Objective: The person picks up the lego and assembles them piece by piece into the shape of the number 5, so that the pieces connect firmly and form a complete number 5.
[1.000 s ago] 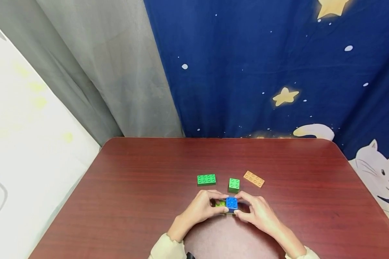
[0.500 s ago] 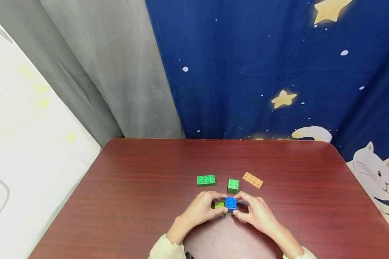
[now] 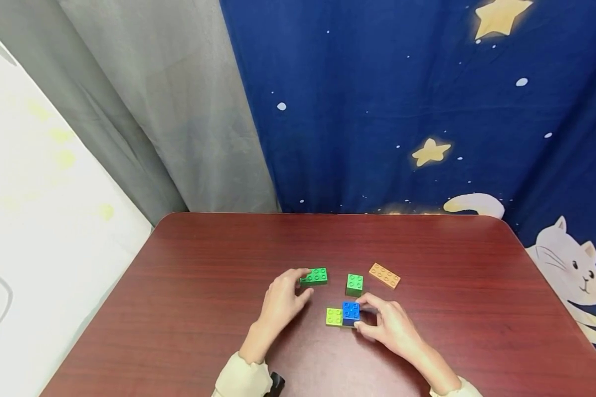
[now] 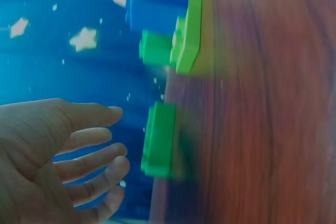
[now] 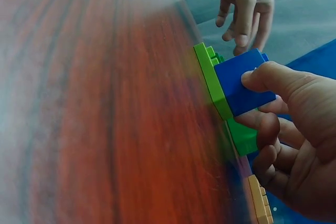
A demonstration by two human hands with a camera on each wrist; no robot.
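A blue square brick (image 3: 351, 312) stands on the right half of a lime-green flat brick (image 3: 334, 317), whose left studs are bare. My right hand (image 3: 391, 326) pinches the blue brick, its thumb on the near side as the right wrist view shows. To the left, my left hand (image 3: 280, 300) is beside the long green brick (image 3: 319, 276), fingertips overlapping its left end in the head view. In the left wrist view the fingers (image 4: 94, 179) are spread and relaxed, with a gap between them and that green brick (image 4: 161, 140).
Behind the blue brick sits a small green square brick (image 3: 355, 284). An orange flat brick (image 3: 384, 275) lies slantwise farther right. All rest on a reddish-brown wooden table (image 3: 218, 253), with a grey curtain (image 3: 198, 110) and a blue starry curtain (image 3: 357, 110) beyond its far edge.
My left hand has let go of the blue brick and lime flat brick and moved left and away to the long green brick. The right hand keeps its hold.
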